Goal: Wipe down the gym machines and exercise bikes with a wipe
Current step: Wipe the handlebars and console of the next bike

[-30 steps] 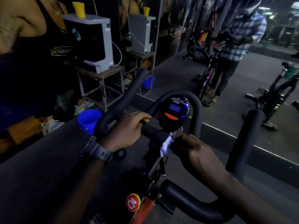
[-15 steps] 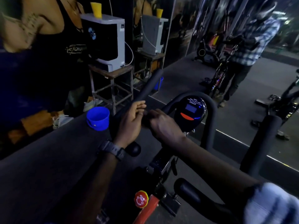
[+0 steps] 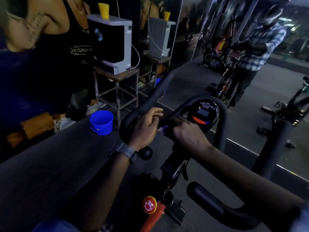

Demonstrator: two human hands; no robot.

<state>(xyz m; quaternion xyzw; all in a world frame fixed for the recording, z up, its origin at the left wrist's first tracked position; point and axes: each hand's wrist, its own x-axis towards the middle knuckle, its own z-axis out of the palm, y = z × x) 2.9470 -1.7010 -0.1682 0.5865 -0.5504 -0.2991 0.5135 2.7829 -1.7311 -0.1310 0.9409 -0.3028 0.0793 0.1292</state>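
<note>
An exercise bike's black handlebar (image 3: 150,99) fills the middle of the head view, with a round console (image 3: 203,113) lit blue and red at its centre. My left hand (image 3: 143,128), a watch on its wrist, curls around the left bend of the bar. My right hand (image 3: 185,133) presses a wipe (image 3: 163,128) onto the crossbar just left of the console; only a small pale corner of the wipe shows between the two hands. A red knob (image 3: 149,205) sits low on the frame.
A blue bucket (image 3: 101,122) stands on the dark floor to the left. Behind it a metal stand (image 3: 117,77) carries a grey and black box (image 3: 113,42) with a yellow cup. A mirror wall ahead reflects bikes and a person. Another person stands far left.
My right hand moved with the wipe from below the console to the crossbar beside my left hand. The view shifted left, so the bike sits further right.
</note>
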